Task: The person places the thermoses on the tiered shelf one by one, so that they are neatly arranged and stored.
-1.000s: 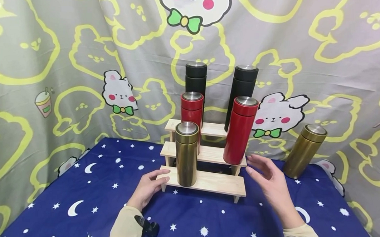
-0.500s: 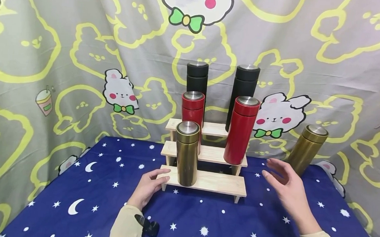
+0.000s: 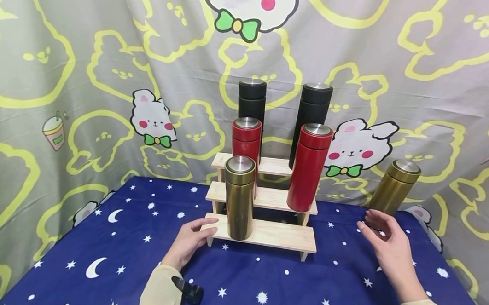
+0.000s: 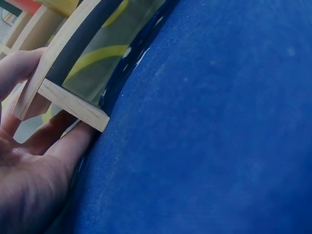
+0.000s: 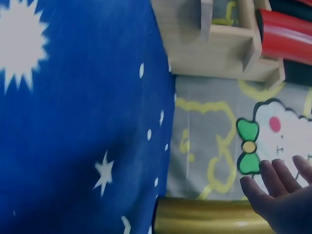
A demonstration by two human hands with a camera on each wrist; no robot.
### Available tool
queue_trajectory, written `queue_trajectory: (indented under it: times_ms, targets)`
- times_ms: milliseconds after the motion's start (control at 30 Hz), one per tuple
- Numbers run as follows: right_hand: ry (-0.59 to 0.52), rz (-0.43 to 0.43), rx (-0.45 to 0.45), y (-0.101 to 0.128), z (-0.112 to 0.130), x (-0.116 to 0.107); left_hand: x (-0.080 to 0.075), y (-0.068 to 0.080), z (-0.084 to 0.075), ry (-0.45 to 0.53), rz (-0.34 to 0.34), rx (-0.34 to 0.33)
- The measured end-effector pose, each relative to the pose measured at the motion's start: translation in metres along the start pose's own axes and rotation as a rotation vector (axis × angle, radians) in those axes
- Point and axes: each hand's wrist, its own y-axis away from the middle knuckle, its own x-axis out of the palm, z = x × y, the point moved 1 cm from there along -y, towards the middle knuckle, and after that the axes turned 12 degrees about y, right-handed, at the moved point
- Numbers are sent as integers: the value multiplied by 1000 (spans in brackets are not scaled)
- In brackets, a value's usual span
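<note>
My left hand (image 3: 187, 244) holds the left end of the lowest step of a three-step wooden display stand (image 3: 283, 236). In the left wrist view, the thumb lies along one side of the board (image 4: 34, 92) and fingers reach behind it. My right hand (image 3: 390, 247), fingers spread and slightly bent, is just in front of a gold thermos (image 3: 395, 185) on the cloth at the right, overlapping its lower part in the head view. The right wrist view has this gold thermos (image 5: 204, 217) beside the fingertips. Another gold thermos (image 3: 239, 207) stands upright on the lowest step.
Two red thermoses (image 3: 309, 174) stand on the middle step and two black thermoses (image 3: 314, 110) on the top one. A dark blue cloth (image 3: 132, 238) with moons and stars covers the table. Behind hangs a grey curtain (image 3: 182, 66) with cartoon prints.
My right hand has moved from beside the stand's right end to the right, over to the front of the gold thermos. The left hand has stayed at the stand.
</note>
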Motion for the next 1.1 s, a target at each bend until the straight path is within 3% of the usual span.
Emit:
queue_trajectory:
  times_ms: [467,767,1100]
  targets:
    - [116,-35,184,-13,-42,-15,1,0,-1,-20,-10,-5]
    - [113,-50,234,-20,-47,-20,0,1,0,-21,-13,-3]
    - [100,-49,364,-36,-53,-21,1,1,0,-26,-12,-3]
